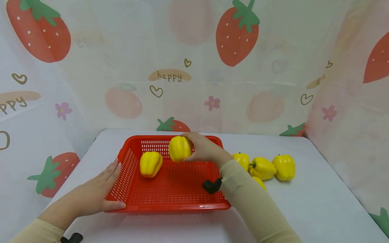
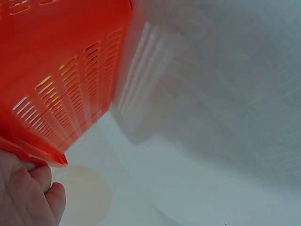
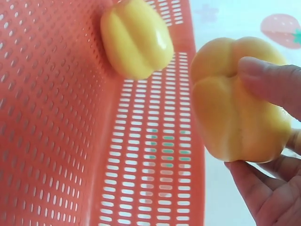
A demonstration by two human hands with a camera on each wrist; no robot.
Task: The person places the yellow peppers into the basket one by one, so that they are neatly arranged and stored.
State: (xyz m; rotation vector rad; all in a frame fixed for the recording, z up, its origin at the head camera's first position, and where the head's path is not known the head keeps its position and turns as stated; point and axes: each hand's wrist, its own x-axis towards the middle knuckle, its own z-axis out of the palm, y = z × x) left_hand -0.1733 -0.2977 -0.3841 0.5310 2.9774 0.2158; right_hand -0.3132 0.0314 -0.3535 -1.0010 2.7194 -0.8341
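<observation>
In the head view my right hand (image 1: 203, 148) grips a yellow bell pepper (image 1: 180, 149) above the back part of a red plastic basket (image 1: 179, 207). The right wrist view shows the thumb on one side of this pepper (image 3: 240, 117) and fingers under the other. A second yellow bell pepper (image 1: 150, 164) lies in the basket's back left area. My left hand (image 1: 92, 192) rests against the basket's left side, fingers laid along the rim and thumb on the front corner. Seen from the left wrist, this hand (image 2: 28, 197) touches the basket rim (image 2: 35, 155).
Several more yellow bell peppers (image 1: 285, 167) sit on the white table (image 1: 316, 202) right of the basket, one partly hidden by my right sleeve (image 1: 252, 199). A strawberry-print cloth (image 1: 194, 101) stands behind and at both sides.
</observation>
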